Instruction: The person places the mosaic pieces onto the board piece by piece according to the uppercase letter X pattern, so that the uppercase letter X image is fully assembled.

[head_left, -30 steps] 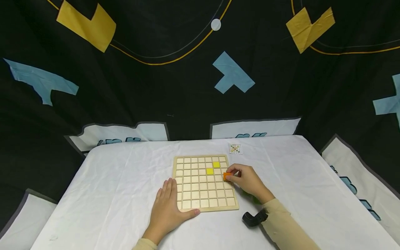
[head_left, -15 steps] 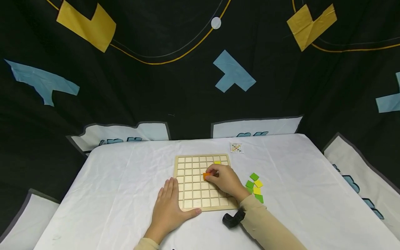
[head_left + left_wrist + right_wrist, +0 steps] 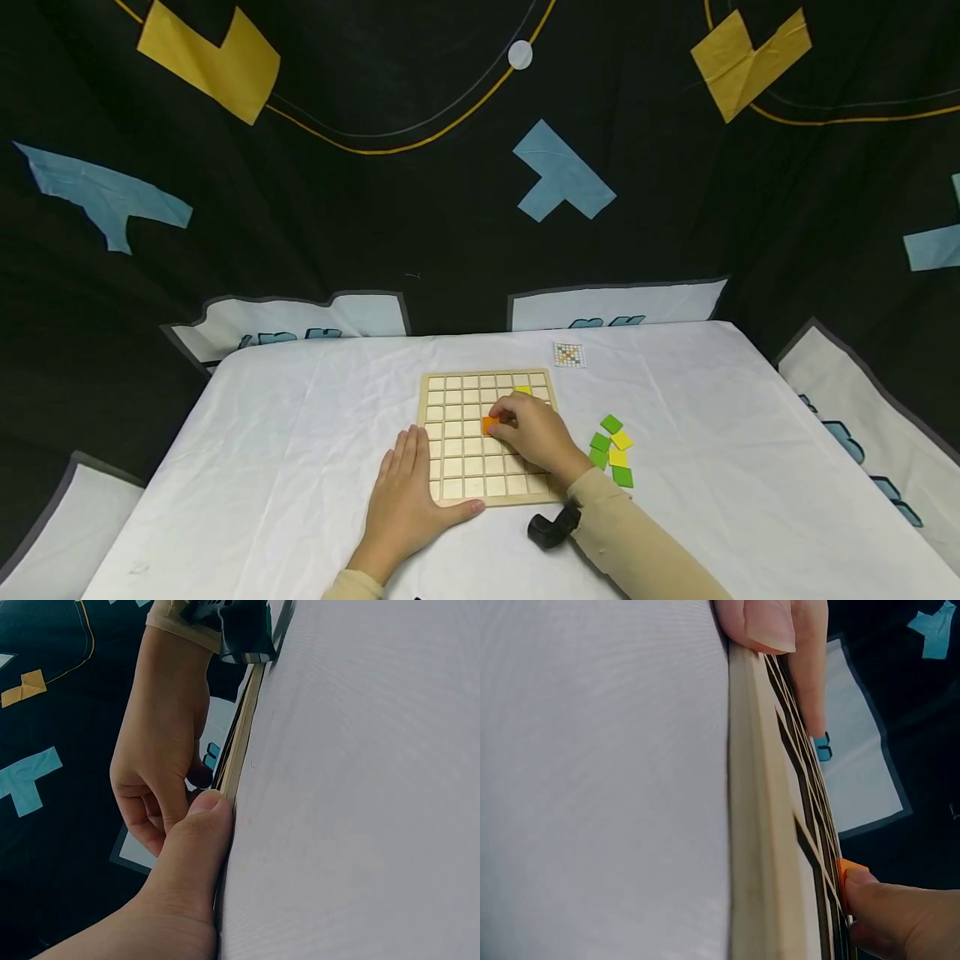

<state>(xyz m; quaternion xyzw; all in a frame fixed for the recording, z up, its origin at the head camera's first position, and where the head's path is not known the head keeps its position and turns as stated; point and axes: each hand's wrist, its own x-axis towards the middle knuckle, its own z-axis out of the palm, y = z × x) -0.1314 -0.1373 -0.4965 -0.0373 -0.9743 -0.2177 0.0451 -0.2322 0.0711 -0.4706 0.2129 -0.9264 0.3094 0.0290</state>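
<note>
A square wooden grid board lies on the white-covered table. My left hand rests along its left edge, fingers straight, with the thumb on the near rim. Over the middle of the board my right hand pinches an orange square tile between thumb and fingers, at a grid cell. The right wrist view shows the orange tile against the grid, by the thumb. A yellow tile sits in a cell farther back, partly covered by the right hand. Whatever lies under that hand is hidden.
To the right of the board lie several loose green tiles and yellow tiles. Behind it is a small printed pattern card. A black wrist-camera mount sticks out from the right sleeve. A dark curtain hangs behind the table.
My right hand has carried the orange tile leftward from the board's right edge to a middle cell. This uncovers the loose tiles on the right. The left hand stays in place.
</note>
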